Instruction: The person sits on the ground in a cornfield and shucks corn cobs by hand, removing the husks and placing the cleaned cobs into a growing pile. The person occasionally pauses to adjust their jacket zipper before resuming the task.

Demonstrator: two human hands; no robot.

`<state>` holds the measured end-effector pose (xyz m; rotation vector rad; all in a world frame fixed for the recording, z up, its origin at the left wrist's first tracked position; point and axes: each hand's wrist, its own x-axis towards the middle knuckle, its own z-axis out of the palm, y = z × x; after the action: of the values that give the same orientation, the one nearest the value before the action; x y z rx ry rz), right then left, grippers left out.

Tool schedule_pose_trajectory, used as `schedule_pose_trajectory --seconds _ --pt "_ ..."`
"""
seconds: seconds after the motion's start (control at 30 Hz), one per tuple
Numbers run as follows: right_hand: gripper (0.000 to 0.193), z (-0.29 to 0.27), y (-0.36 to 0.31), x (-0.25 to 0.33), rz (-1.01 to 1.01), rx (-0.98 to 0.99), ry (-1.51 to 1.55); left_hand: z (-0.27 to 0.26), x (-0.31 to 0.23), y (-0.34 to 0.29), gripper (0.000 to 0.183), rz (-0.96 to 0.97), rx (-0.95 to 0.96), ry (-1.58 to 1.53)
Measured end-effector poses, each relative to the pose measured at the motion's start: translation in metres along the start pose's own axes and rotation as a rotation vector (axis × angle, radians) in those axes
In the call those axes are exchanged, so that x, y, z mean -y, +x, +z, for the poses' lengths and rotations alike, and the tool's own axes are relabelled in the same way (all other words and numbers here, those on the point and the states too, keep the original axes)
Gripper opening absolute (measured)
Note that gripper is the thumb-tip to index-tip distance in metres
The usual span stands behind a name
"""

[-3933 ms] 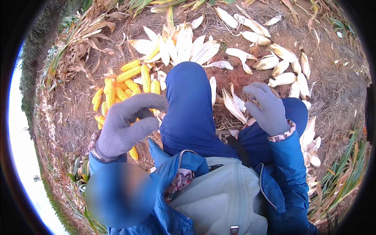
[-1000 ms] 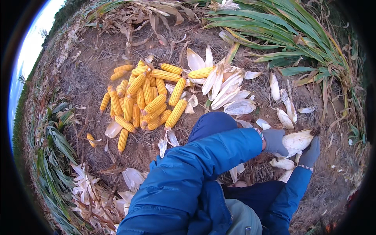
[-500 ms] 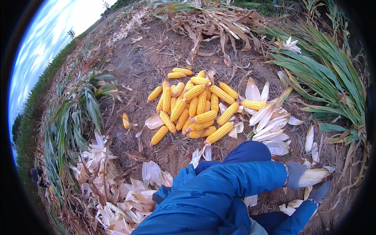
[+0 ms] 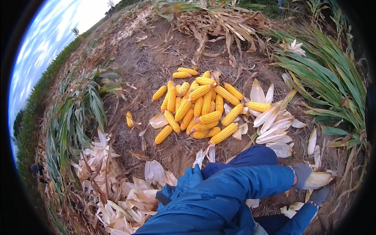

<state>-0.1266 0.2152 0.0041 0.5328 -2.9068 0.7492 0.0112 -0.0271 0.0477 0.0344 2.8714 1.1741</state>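
Observation:
Both of my hands wear grey gloves and are at the far right, low over the ground. My left hand (image 4: 302, 176), its arm reaching across from the lower middle, is closed on an ear of corn in its pale husk (image 4: 318, 180). Just below that ear, my right hand (image 4: 319, 195) grips it from the underside; its fingers are partly hidden. Beyond my bent knee lies a pile of bare yellow corn ears (image 4: 199, 103). One husked ear (image 4: 258, 106) rests at the pile's right side, against opened husks (image 4: 276, 131).
Discarded husks (image 4: 129, 199) heap up at the lower left. Green cut stalks lie at the left (image 4: 78, 113) and the right (image 4: 333, 74). Dry stalks (image 4: 223, 23) are piled at the back. A single small ear (image 4: 129, 119) sits left of the pile on bare soil.
The whole view has shifted slightly, so the pile appears a little further right and higher. Both hands stay at the ear in its husk, with the right hand slightly lower against it.

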Motion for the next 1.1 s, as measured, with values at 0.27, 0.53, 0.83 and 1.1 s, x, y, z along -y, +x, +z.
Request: schedule_pose_trajectory --seconds 0.27,0.53,0.83,1.1 --pt "0.030 0.029 0.005 0.060 0.224 -0.423 1.043 0.015 -0.022 0.018 0.108 -0.040 -0.111 -0.498" --pt "0.036 0.017 0.008 0.082 -0.025 -0.327 1.446 0.017 -0.022 0.050 0.062 -0.283 -0.225 -1.526" --pt "0.029 -0.017 -0.020 0.122 0.155 -0.153 1.831 0.009 -0.012 0.070 0.045 -0.200 -0.309 -1.637" --pt "0.018 -0.006 -0.017 0.020 0.306 -0.244 1.296 -0.035 0.053 0.098 0.055 -0.272 -0.571 -1.611"
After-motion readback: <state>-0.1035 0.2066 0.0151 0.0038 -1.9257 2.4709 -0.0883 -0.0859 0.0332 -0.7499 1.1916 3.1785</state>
